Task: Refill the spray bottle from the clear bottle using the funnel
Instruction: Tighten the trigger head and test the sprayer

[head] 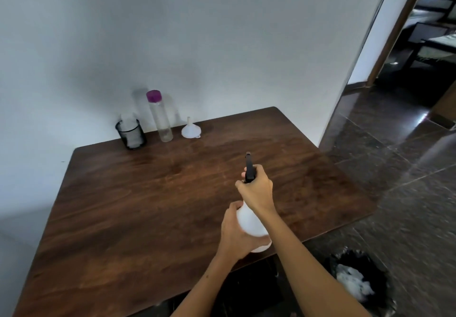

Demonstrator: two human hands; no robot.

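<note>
some things are hidden or too blurry to tell

the right hand [257, 193] covers the neck of the spray bottle [251, 220], so how its black top [249, 168] joins on is hidden. the left hand [234, 232] hides the bottle's left side, and its fingers are out of sight behind it. the bottle's bottom edge is blurry. the clear bottle [161, 119] is too far off to tell how full it is. the white stuff in the black mesh cup [130, 133] is too blurry to name. the surface [123, 205] is cut off at the bottom edge.

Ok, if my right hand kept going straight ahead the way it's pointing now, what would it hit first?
Probably nothing on the table: the right hand, gripping the spray head, aims at bare wood, then the wall. The funnel seems left of that line.
</note>
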